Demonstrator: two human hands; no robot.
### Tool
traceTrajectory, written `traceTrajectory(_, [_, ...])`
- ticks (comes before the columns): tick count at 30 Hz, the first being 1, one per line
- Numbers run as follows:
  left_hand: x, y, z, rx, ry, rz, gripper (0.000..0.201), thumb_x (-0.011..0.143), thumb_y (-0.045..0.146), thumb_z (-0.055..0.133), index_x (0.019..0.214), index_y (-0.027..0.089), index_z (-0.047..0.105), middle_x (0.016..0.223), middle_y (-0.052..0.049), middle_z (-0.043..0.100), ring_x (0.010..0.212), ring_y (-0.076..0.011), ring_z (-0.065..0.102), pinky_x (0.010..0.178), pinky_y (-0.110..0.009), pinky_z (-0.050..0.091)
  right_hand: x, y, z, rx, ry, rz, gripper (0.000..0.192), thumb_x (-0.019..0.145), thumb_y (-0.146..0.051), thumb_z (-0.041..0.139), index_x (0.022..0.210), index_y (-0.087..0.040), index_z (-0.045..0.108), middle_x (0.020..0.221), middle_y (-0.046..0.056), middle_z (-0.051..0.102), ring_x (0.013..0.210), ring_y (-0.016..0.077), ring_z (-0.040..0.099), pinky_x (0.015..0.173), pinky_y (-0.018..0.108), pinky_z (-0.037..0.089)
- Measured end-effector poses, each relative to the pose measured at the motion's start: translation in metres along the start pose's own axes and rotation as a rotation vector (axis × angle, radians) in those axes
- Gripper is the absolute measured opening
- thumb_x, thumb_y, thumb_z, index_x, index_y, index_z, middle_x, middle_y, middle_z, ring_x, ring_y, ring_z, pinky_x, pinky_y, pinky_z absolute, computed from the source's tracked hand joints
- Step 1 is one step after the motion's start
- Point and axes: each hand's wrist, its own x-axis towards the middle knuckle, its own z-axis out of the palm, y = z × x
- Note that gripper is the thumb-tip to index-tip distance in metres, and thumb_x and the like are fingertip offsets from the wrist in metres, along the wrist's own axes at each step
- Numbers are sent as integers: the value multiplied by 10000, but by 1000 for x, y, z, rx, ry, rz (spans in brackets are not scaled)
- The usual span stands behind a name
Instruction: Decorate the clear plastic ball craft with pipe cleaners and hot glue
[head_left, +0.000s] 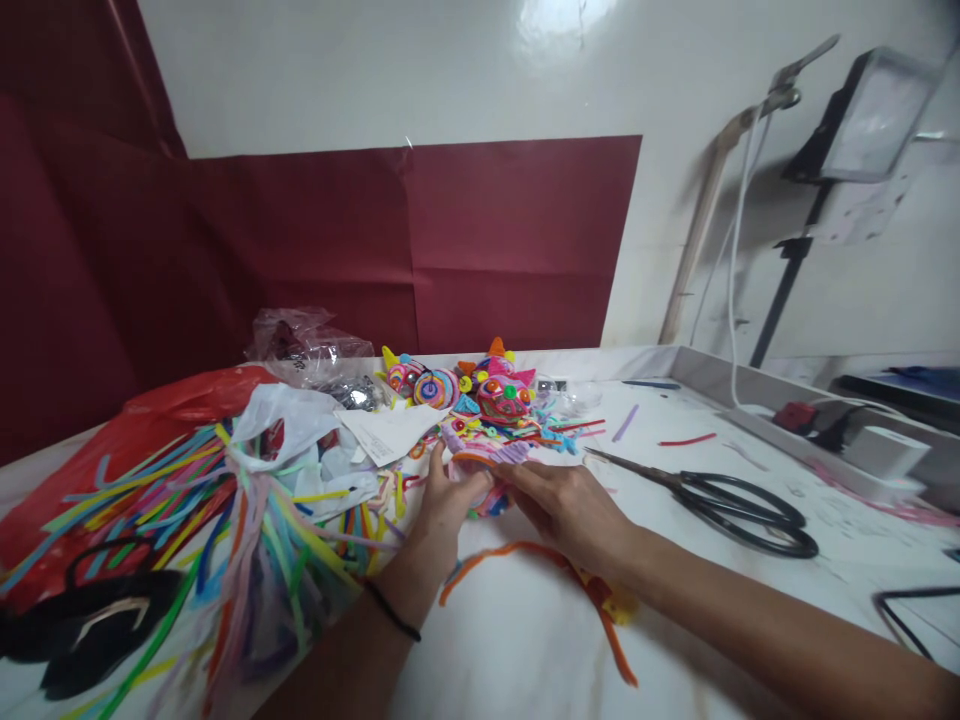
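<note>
My left hand (444, 505) is closed on the near left side of a round, multicoloured pipe-cleaner figure (491, 500), thumb across its front. From the right, the bent fingers of my right hand (562, 505) press on the same figure and cover part of it. A long orange pipe cleaner (517, 547) curves over the white tabletop below my hands, passing under the right wrist. Just behind stand finished-looking coiled pipe-cleaner figures (504, 395) with bead eyes. A yellow and orange piece (619, 603) is partly hidden under my right forearm.
Black-handled scissors (739, 505) lie to the right, blades pointing inward. Bundles of coloured pipe cleaners (255, 540) spread across the left, beside a red plastic bag (180, 395) and a black object (97, 620). A white charger (885, 455) sits on a power strip at the right edge.
</note>
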Motion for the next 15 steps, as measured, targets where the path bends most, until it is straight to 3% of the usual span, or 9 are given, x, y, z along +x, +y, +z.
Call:
traceTrajectory(4, [-2,3,-1,21,-14,14,742,607,135,828,1302,241,593,1157,-104,718,1223,-283,629,1043,-363,480,1,0,0,35,-5,5,344,974,-150,422,1243,-183,634,942,89,765,759,207,729,621,275,468])
traceTrajectory(8, [1,1,10,34,25,-46,807,665,194,808,1409,253,501,1216,-95,699,1243,-272,619,1034,-366,486,1,-4,-4,196,58,30,307,967,-198,423,1176,-201,649,941,79,769,759,200,714,652,289,481])
traceTrajectory(12, [7,-2,17,25,27,-33,900,658,178,803,1471,268,427,1235,-96,698,1188,-288,650,1009,-409,505,1,-9,-9,507,177,297,166,899,-288,511,957,-216,648,722,12,705,611,163,629,607,284,476])
traceTrajectory(15, [10,-4,16,0,49,9,919,625,156,821,1457,262,445,1212,-99,709,1144,-287,671,992,-409,516,2,-10,-7,741,223,499,112,813,-340,577,812,-231,556,667,-12,636,587,160,597,581,290,481])
